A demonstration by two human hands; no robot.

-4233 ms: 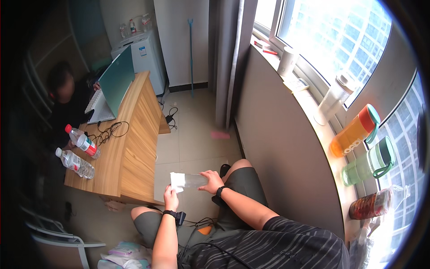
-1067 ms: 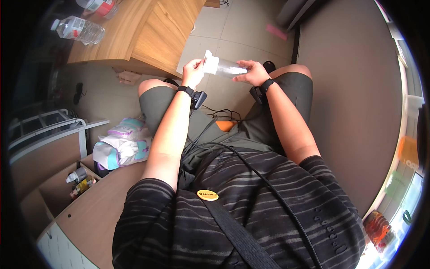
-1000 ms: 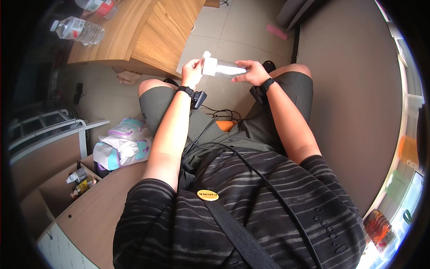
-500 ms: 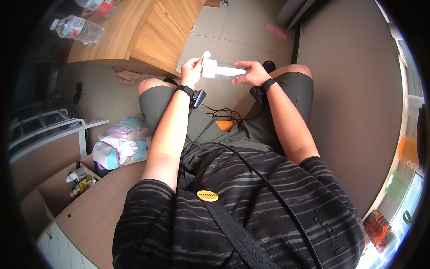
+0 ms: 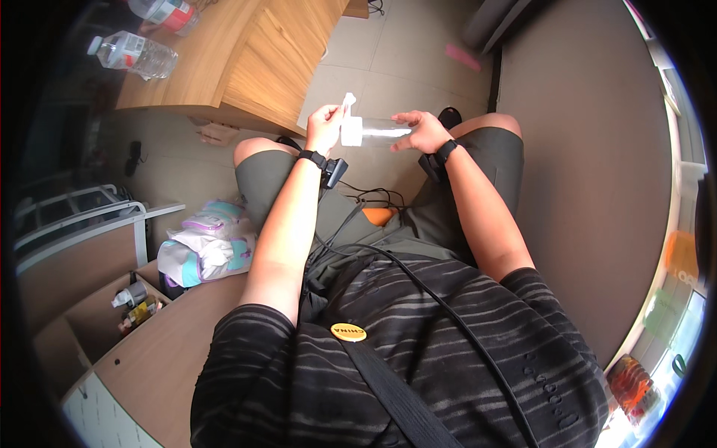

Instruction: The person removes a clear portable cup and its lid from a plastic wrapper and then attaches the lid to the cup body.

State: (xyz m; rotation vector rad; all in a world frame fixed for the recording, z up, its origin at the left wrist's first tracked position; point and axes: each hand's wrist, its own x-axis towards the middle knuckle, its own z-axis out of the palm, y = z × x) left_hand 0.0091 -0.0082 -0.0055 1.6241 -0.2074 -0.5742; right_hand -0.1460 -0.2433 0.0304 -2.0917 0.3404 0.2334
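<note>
One clear bottle (image 5: 377, 131) lay sideways between two hands: right hand (image 5: 420, 132) clasped it, left hand (image 5: 326, 125) pinched a white strip (image 5: 347, 102); open floor (image 5: 403, 60) beyond.

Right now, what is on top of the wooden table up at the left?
Two plastic bottles lie on the wooden table: a clear bottle with a white cap, and a bottle with a red label cut off by the picture's rim. The rest of the tabletop is out of frame.
</note>
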